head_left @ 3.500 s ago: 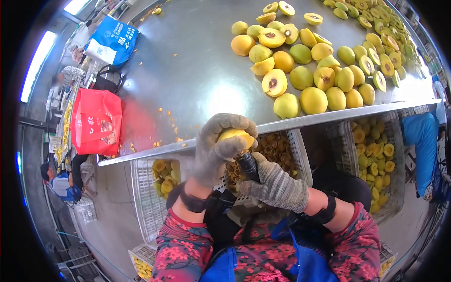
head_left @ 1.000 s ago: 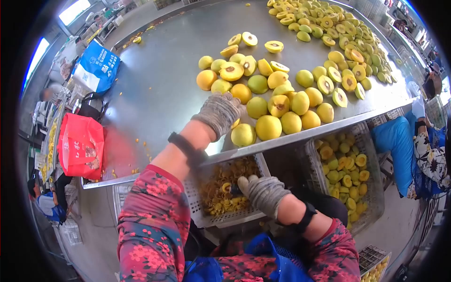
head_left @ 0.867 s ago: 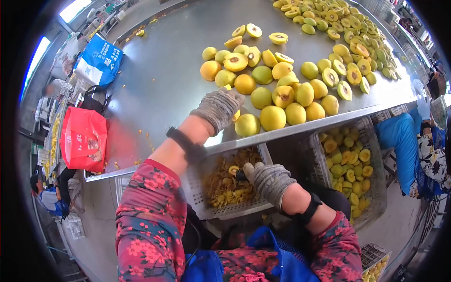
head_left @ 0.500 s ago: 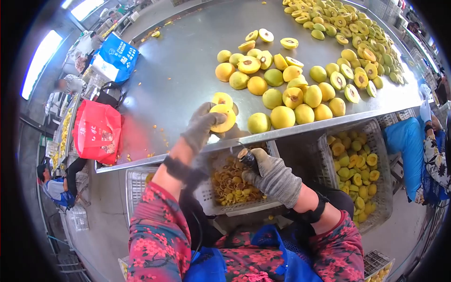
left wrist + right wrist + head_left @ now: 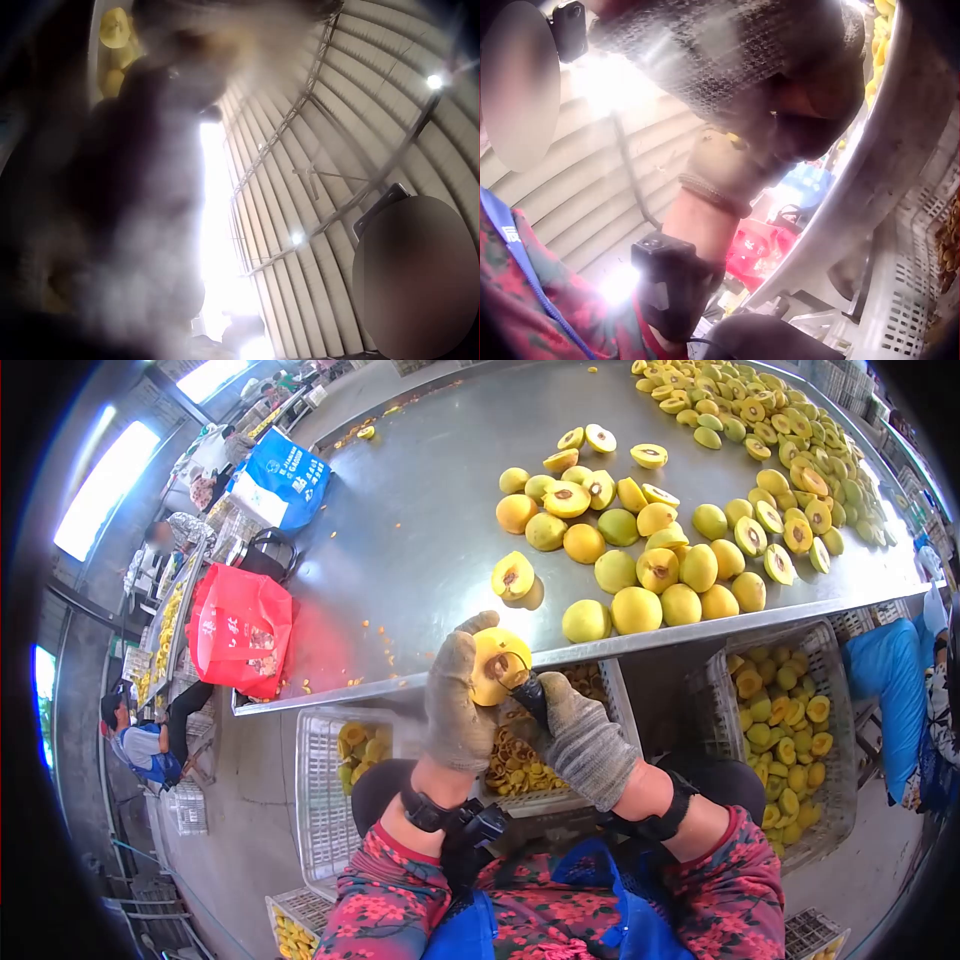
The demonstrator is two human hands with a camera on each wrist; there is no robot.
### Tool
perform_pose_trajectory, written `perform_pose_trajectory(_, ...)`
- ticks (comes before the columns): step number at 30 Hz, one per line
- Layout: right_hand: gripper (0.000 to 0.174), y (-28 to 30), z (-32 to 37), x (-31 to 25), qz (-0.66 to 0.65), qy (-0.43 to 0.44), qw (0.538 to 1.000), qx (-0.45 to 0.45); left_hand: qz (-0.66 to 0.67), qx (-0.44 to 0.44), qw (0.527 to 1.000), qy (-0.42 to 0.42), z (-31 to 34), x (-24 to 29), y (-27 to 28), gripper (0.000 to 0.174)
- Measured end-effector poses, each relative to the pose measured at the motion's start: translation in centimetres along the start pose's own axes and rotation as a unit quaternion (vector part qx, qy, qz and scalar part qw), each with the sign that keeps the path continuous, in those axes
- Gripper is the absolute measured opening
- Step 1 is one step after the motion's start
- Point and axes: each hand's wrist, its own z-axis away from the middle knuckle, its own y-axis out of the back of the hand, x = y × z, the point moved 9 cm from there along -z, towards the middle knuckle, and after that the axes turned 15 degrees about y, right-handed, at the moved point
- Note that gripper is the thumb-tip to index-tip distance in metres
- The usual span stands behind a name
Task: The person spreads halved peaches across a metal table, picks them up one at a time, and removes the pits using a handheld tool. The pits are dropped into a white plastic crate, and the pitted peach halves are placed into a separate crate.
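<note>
In the head view my gloved left hand grips a yellow peach half, cut face up, over the table's front edge. My gloved right hand holds a pitting knife by its black handle. Its thin curved blade overlaps the cut face around the centre. Another peach half lies on the metal table just beyond the hands, its brown centre showing. In the right wrist view the right glove fills the top and hides the knife; the left wrist view is mostly blurred.
Whole and halved peaches cluster on the table, with a larger heap at the far right. Below its edge stand crates: one of brown scraps, others of peach halves. A red bag and blue bag sit left.
From among the peaches, the left hand has come back holding two halves; one now lies on the table. The other is at the knife, which the right hand has raised from over the scrap crate.
</note>
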Motion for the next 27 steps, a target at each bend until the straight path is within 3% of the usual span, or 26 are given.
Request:
perform_pose_trajectory(1, 0.03, -0.1, 0.0, -0.1, -0.002, 0.006, 1.0, 0.006, -0.006, 0.004, 1.0, 0.001, 0.1, -0.1, 0.3, 0.047)
perform_pose_trajectory(3, 0.028, -0.4, 0.0, -0.1, -0.007, 0.002, 1.0, 0.007, -0.192, 0.05, 0.977, -0.083, 0.3, 0.9, 0.9, 0.045)
perform_pose_trajectory(5, 0.027, -0.8, 0.1, 0.0, -0.015, -0.001, 1.0, 0.011, -0.264, 0.065, 0.954, -0.126, 0.5, 1.3, 1.0, 0.046)
perform_pose_trajectory(10, 0.026, -1.3, -0.2, -0.2, -0.048, 0.004, 0.998, 0.038, -0.138, 0.02, 0.987, -0.08, 0.2, 0.9, 0.9, 0.05)
perform_pose_trajectory(16, 0.026, -2.6, -0.1, 0.9, -0.06, -0.042, 0.997, 0.007, -0.144, 0.037, 0.985, -0.089, 0.7, 0.9, 1.2, 0.046)
perform_pose_trajectory(19, 0.026, -3.1, -0.5, 0.6, -0.068, -0.031, 0.997, -0.007, -0.087, 0.0, 0.994, -0.067, 0.7, 0.7, 0.7, 0.045)
perform_pose_trajectory(22, 0.026, -3.1, -1.0, 0.4, -0.075, -0.042, 0.996, -0.018, -0.087, 0.003, 0.992, -0.095, 0.5, 1.0, 1.1, 0.044)
perform_pose_trajectory(25, 0.035, -3.8, -0.9, 0.4, -0.068, 0.028, 0.997, 0.004, -0.144, 0.036, 0.979, -0.136, 0.9, 1.5, 1.2, 0.043)
perform_pose_trajectory(27, 0.036, -3.6, -0.8, 0.2, -0.077, -0.01, 0.997, -0.022, -0.128, 0.033, 0.981, -0.14, 1.1, 1.6, 1.0, 0.043)
